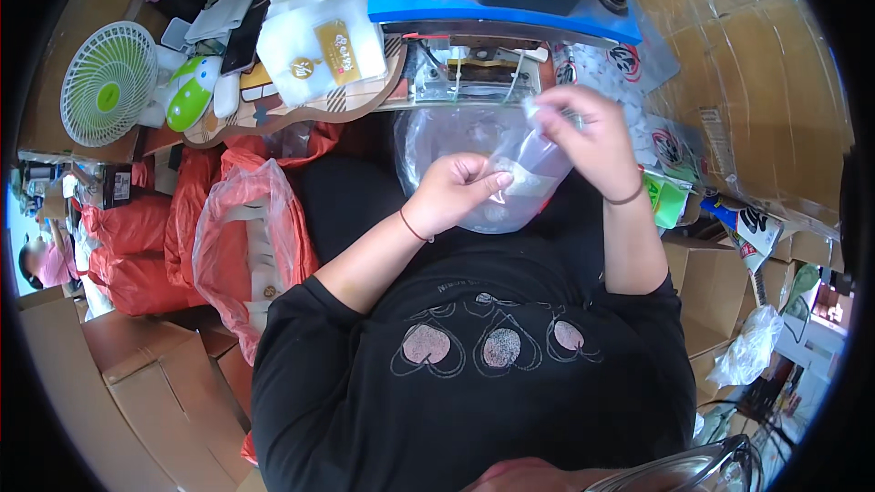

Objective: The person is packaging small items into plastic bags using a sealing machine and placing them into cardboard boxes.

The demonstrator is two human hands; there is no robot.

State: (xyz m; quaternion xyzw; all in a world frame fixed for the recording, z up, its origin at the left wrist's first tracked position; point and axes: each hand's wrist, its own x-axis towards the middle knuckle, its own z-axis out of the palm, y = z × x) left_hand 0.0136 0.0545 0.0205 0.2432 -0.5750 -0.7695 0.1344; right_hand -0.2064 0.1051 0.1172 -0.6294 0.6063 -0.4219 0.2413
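Note:
A clear plastic bag with a pale printed band stretches between my two hands. The thumb and fingers of my left hand pinch its lower side. Higher up and to the right, my right hand grips its top corner with bent fingers. Just behind and below them, a large round see-through plastic bag hangs open in front of my lap. Beyond the hands stands a press with a blue plate. Under that plate is a metal die area with small rods.
Left of the press lie stacks of flat white printed bags on a wavy-edged board. Farther left are a small white-and-green fan and a phone. Red plastic sacks fill the left side. Large cardboard boxes rise on the right.

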